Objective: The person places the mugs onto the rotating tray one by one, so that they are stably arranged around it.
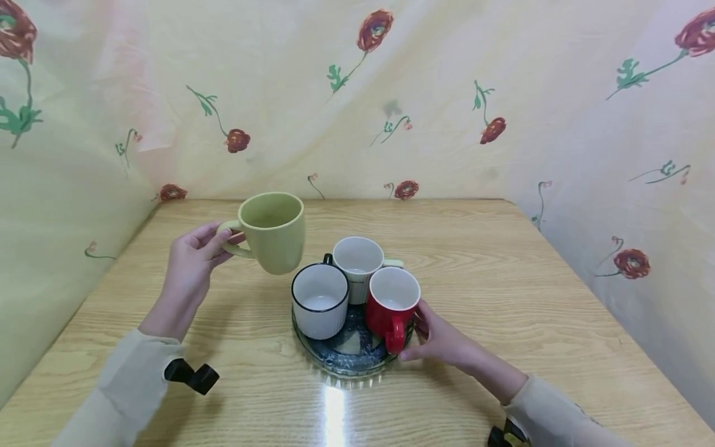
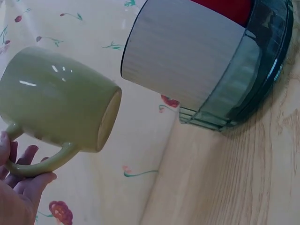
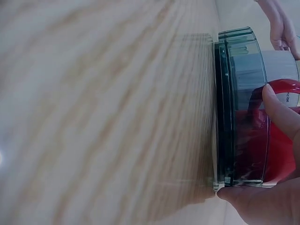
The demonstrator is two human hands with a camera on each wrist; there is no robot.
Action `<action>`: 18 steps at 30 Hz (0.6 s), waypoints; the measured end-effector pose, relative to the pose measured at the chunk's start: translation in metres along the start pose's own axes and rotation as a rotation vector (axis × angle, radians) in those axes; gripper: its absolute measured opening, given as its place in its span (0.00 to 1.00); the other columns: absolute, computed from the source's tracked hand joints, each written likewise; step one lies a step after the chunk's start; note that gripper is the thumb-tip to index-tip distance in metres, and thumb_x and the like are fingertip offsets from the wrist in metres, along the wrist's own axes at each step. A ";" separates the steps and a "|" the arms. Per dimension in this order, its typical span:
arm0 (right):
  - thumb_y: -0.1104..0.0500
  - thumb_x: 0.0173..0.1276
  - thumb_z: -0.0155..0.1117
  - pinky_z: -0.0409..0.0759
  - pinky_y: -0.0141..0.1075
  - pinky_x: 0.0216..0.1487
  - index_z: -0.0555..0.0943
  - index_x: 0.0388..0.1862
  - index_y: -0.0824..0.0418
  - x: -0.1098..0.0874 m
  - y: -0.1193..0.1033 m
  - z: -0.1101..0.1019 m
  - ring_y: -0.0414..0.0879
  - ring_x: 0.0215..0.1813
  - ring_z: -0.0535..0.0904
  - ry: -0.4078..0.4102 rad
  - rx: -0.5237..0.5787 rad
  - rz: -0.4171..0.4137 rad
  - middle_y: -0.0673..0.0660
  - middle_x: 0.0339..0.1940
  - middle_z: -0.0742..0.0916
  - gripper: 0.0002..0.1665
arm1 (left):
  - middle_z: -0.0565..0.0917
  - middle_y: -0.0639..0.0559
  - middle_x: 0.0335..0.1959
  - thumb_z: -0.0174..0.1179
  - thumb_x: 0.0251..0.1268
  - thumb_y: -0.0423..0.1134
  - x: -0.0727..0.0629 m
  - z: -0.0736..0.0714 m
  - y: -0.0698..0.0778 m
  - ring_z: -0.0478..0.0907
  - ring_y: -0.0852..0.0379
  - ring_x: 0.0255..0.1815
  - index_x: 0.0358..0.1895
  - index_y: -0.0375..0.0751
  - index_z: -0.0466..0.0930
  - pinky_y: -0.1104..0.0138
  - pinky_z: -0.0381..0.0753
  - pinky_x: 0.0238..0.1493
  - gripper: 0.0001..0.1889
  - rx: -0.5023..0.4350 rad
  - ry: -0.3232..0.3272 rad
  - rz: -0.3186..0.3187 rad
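My left hand [image 1: 192,257] pinches the handle of a light green mug [image 1: 279,245], held up left of the round glass tray [image 1: 349,367]. In the left wrist view the green mug [image 2: 56,101] is tipped sideways to that camera, its base showing. Three mugs stand on the tray: a white mug with a black rim [image 1: 320,316], a white mug with a pale handle [image 1: 357,264] behind it, and a red mug [image 1: 382,316] at the right. My right hand [image 1: 444,341] grips the tray's right side, thumb at the glass rim beside the red handle [image 3: 283,86].
A light wood table [image 1: 503,279] lies under everything. Flower-printed cloth [image 1: 436,81] hangs behind it and along both sides. The front part of the tray shows a dark patterned floor between the mugs. Black camera straps sit at both cuffs.
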State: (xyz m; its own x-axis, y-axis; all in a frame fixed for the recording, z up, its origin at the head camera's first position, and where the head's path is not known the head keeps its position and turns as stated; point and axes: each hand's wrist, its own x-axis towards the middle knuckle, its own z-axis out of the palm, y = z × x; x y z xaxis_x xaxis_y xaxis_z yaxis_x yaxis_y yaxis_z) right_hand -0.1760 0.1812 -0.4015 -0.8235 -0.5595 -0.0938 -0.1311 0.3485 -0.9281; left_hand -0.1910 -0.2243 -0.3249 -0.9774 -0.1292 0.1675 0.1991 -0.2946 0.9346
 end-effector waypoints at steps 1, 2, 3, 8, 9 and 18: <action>0.65 0.50 0.78 0.51 0.64 0.75 0.38 0.76 0.74 0.000 0.000 0.000 0.74 0.76 0.48 -0.002 0.002 0.003 0.77 0.76 0.53 0.69 | 0.89 0.59 0.33 0.61 0.64 0.35 0.000 0.000 0.000 0.88 0.64 0.37 0.36 0.47 0.85 0.74 0.86 0.42 0.04 -0.004 -0.002 0.000; 0.65 0.50 0.78 0.50 0.64 0.75 0.38 0.76 0.74 0.000 -0.001 -0.001 0.74 0.76 0.47 -0.005 0.006 0.005 0.77 0.76 0.53 0.69 | 0.90 0.59 0.33 0.61 0.64 0.34 0.000 -0.001 0.000 0.88 0.64 0.37 0.36 0.47 0.86 0.73 0.86 0.42 0.05 -0.008 -0.006 -0.002; 0.65 0.50 0.78 0.50 0.64 0.75 0.37 0.76 0.74 0.000 -0.001 -0.001 0.74 0.76 0.47 -0.005 0.009 0.007 0.77 0.76 0.53 0.69 | 0.90 0.58 0.34 0.61 0.64 0.34 0.000 -0.001 0.001 0.88 0.63 0.37 0.36 0.47 0.86 0.73 0.86 0.42 0.05 -0.011 -0.012 -0.003; 0.65 0.50 0.78 0.51 0.64 0.75 0.38 0.76 0.74 0.000 -0.001 -0.001 0.74 0.76 0.48 -0.002 -0.001 0.016 0.77 0.76 0.53 0.69 | 0.89 0.59 0.35 0.61 0.65 0.35 -0.004 -0.002 0.001 0.88 0.64 0.39 0.37 0.47 0.86 0.73 0.86 0.42 0.05 0.002 -0.039 0.011; 0.65 0.50 0.78 0.51 0.64 0.75 0.38 0.76 0.74 0.001 -0.001 -0.001 0.74 0.76 0.48 -0.001 -0.002 0.018 0.77 0.76 0.53 0.69 | 0.89 0.59 0.35 0.61 0.65 0.35 -0.005 -0.002 0.001 0.88 0.64 0.39 0.37 0.47 0.86 0.73 0.86 0.42 0.05 0.007 -0.041 0.014; 0.65 0.50 0.78 0.52 0.64 0.74 0.38 0.76 0.72 0.000 -0.002 0.001 0.74 0.76 0.48 0.005 -0.021 0.034 0.76 0.76 0.53 0.68 | 0.90 0.58 0.34 0.61 0.65 0.35 -0.012 -0.004 0.004 0.87 0.64 0.39 0.37 0.48 0.87 0.73 0.87 0.40 0.05 0.010 -0.026 0.003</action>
State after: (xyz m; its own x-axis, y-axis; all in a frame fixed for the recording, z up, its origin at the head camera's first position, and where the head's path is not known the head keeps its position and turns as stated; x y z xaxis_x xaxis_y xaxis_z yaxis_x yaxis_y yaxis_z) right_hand -0.1755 0.1801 -0.4001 -0.8303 -0.5435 -0.1235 -0.1145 0.3831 -0.9166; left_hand -0.1778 -0.2273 -0.3243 -0.9784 -0.1052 0.1782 0.2013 -0.2852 0.9371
